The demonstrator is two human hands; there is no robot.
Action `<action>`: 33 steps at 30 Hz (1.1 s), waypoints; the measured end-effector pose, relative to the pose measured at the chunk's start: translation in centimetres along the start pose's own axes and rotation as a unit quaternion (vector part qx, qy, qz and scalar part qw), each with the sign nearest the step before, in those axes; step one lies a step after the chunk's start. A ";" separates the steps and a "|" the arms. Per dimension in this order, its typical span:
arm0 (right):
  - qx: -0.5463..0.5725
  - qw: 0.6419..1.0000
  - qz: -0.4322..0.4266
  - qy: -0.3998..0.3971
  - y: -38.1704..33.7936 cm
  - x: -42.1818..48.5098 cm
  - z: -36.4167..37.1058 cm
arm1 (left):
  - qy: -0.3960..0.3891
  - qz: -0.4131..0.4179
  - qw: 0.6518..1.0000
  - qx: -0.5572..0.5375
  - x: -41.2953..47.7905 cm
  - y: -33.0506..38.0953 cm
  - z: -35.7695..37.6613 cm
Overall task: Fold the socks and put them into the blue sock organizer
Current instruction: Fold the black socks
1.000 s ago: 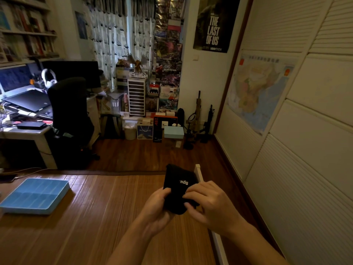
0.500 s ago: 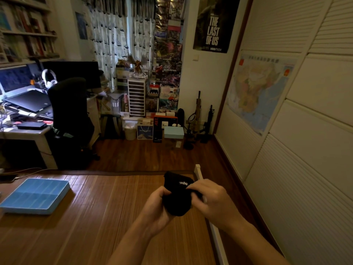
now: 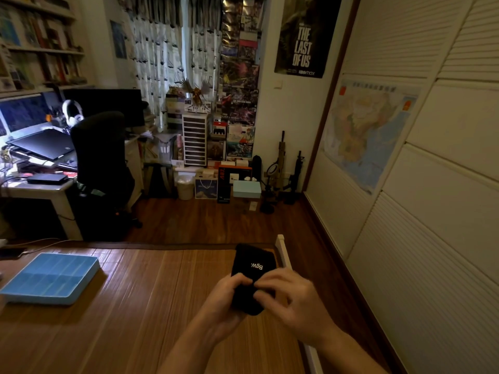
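A black folded sock (image 3: 252, 261) with white lettering is held upright above the bamboo mat, near its right edge. My left hand (image 3: 226, 298) grips the sock's left side, and my right hand (image 3: 289, 295) pinches its front with thumb and fingers. The sock's lower part is hidden between the hands. The blue sock organizer (image 3: 50, 276) lies flat on the mat at the far left, its compartments showing, well away from both hands.
A bamboo mat (image 3: 135, 306) covers the surface under my arms. A white rail (image 3: 282, 249) runs along its right edge, with a closet wall beyond. A desk and a black chair (image 3: 100, 157) stand at the back left.
The sock was squeezed into a shorter bundle half a second ago and now stands taller again. My right hand's fingers have shifted across its front.
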State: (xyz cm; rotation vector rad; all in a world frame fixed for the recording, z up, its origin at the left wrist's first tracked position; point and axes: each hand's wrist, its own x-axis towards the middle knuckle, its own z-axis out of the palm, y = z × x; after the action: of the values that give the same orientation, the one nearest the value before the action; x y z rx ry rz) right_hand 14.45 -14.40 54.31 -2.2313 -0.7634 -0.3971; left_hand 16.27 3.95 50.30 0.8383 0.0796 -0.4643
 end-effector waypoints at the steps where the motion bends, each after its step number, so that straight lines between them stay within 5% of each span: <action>1: 0.055 0.995 0.063 0.062 0.0 0.4 -0.2 | 0.000 -0.001 1.000 0.012 0.0 0.0 -0.2; 3: 0.117 0.954 0.232 0.146 0.1 1.6 -1.3 | -0.022 -0.007 0.999 0.037 0.0 0.2 -0.3; 5: 0.298 0.857 0.418 0.042 0.5 2.8 -2.4 | -0.063 -0.014 0.997 0.049 0.0 0.4 0.0; 7: 0.486 0.734 0.474 -0.042 0.5 3.4 -3.3 | -0.101 -0.025 0.993 0.058 0.2 0.4 0.2; 8: 0.521 0.712 0.470 -0.043 0.3 3.5 -3.6 | -0.116 -0.029 0.991 0.065 0.2 0.3 0.3; 12: 0.470 0.784 0.402 0.056 0.6 4.2 -3.3 | -0.141 -0.019 0.985 0.102 0.2 0.2 1.0; 16: 0.468 0.787 0.382 0.123 1.8 4.4 -2.7 | -0.094 -0.015 0.988 0.122 -0.2 0.0 1.5; 22: 0.303 0.891 0.324 0.098 2.8 3.8 -2.6 | -0.079 -0.025 0.994 0.067 -0.3 -0.1 1.5; 28: 0.234 0.934 0.266 0.051 3.1 3.7 -2.7 | -0.089 -0.041 0.991 0.088 -0.2 -0.3 1.2; 33: 0.288 0.923 0.249 -0.056 2.8 3.8 -3.8 | -0.106 -0.021 0.984 0.142 -0.2 0.5 1.1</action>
State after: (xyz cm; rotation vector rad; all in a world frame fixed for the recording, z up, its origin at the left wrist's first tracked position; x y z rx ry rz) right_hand 18.95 -17.20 57.23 -1.7972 -0.2836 0.1917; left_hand 16.21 3.50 51.48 1.0635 -0.1692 -0.6107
